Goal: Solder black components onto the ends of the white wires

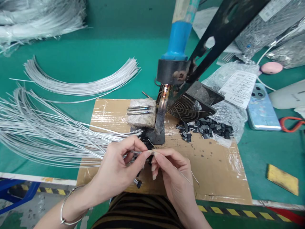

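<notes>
My left hand point(121, 163) pinches a thin wire between thumb and forefinger, over the cardboard's front half. My right hand point(175, 171) has its fingertips pressed together against the left's, closed on a thin silvery wire point(183, 175) that trails past the palm. What sits exactly between the fingertips is too small to make out. Just behind them a blue-handled soldering iron point(179, 38) points down, clamped in a black stand. A bundle of white wires point(59, 136) fans in from the left, its ends beside my left hand. Dark pieces under the fingers are partly hidden.
Small black connectors point(207, 127) lie piled at right on the cardboard point(214, 171). A whitish block point(141, 117) carries several thin metal rods. Farther off are another wire bundle point(83, 84), a small black fan point(190, 105), a phone point(263, 109) and a yellow sponge point(282, 179).
</notes>
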`<state>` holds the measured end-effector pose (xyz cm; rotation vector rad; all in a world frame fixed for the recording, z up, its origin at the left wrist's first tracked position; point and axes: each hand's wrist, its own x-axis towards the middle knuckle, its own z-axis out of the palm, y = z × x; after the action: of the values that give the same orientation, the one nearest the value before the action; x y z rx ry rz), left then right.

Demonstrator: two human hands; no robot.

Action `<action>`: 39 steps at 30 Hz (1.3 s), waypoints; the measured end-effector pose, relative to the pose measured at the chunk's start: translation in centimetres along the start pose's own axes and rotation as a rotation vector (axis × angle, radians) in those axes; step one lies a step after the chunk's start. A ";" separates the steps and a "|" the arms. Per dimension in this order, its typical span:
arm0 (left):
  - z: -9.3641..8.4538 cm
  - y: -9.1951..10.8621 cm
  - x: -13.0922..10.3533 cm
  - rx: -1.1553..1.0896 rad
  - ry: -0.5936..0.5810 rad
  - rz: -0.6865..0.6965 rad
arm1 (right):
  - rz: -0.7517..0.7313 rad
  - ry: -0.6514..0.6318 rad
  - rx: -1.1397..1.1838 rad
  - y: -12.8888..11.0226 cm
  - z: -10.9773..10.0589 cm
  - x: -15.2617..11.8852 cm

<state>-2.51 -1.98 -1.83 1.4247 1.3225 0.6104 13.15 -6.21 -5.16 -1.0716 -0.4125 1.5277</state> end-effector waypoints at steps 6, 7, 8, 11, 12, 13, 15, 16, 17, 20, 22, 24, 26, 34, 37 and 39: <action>-0.3 0.1 0.0 -0.007 -0.039 0.015 | 0.073 -0.003 0.065 -0.3 -0.1 0.1; -0.3 0.2 0.0 -0.012 -0.042 0.013 | 0.083 -0.007 0.070 -0.3 -0.1 0.1; -0.3 0.2 0.0 -0.015 -0.041 0.012 | 0.092 -0.013 0.074 -0.3 -0.1 0.1; -0.1 0.4 0.1 -0.010 -0.033 0.002 | 0.112 -0.025 0.087 -0.3 -0.2 0.2; 0.0 0.3 0.1 -0.008 -0.026 0.000 | 0.118 -0.027 0.091 -0.2 -0.2 0.2; 0.1 0.3 0.1 -0.007 -0.016 0.001 | 0.122 -0.027 0.094 -0.2 -0.2 0.2; 0.2 0.0 0.1 -0.003 0.004 0.009 | 0.124 -0.027 0.097 -0.2 -0.2 0.2; 0.3 -0.1 0.0 0.000 0.015 0.013 | 0.123 -0.026 0.096 -0.2 -0.2 0.2; 0.3 -0.3 0.0 0.004 0.023 0.012 | 0.120 -0.024 0.094 -0.2 -0.2 0.2; 0.5 -0.4 0.0 0.012 0.050 0.009 | 0.115 -0.020 0.084 -0.2 -0.1 0.2; 0.5 -0.3 0.0 0.015 0.057 0.006 | 0.115 -0.020 0.082 -0.2 -0.1 0.2; 0.6 0.1 0.1 0.021 0.060 -0.006 | 0.113 -0.021 0.082 -0.1 -0.1 0.2; 0.7 0.5 0.1 0.021 0.073 -0.011 | 0.112 -0.016 0.085 -0.1 0.0 0.3; 1.5 0.9 0.0 -0.021 0.145 0.013 | 0.121 0.032 0.140 0.2 0.5 0.2; 1.6 0.7 -0.1 -0.055 0.149 0.006 | 0.116 0.045 0.148 0.3 0.7 0.2; 1.7 0.3 -0.3 -0.079 0.145 -0.008 | 0.115 0.049 0.147 0.4 0.8 0.2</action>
<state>-0.99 -2.77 -2.00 1.3311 1.4007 0.7645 12.35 -5.89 -5.12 -1.0300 -0.2044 1.6040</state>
